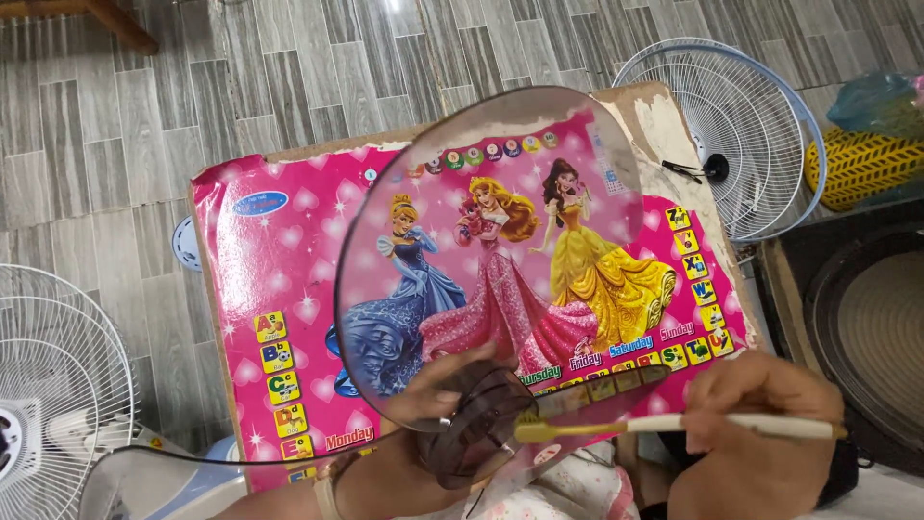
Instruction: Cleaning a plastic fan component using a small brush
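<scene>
My left hand (438, 395) holds a translucent smoky fan blade (500, 260) by its hub, fingers seen through the plastic. The wide blade tilts up over a small pink table top (265, 279) printed with cartoon princesses and letter tiles. My right hand (760, 424) grips a toothbrush (674, 424) with a white handle and yellow head. Its bristles touch the blade near the hub (481, 424).
A white wire fan guard (746, 125) lies on the grey tiled floor behind the table at right. Another fan guard (53, 385) sits at the left edge. A dark round speaker cone (871, 337) is at far right, with a yellow-black bag (866, 164) above it.
</scene>
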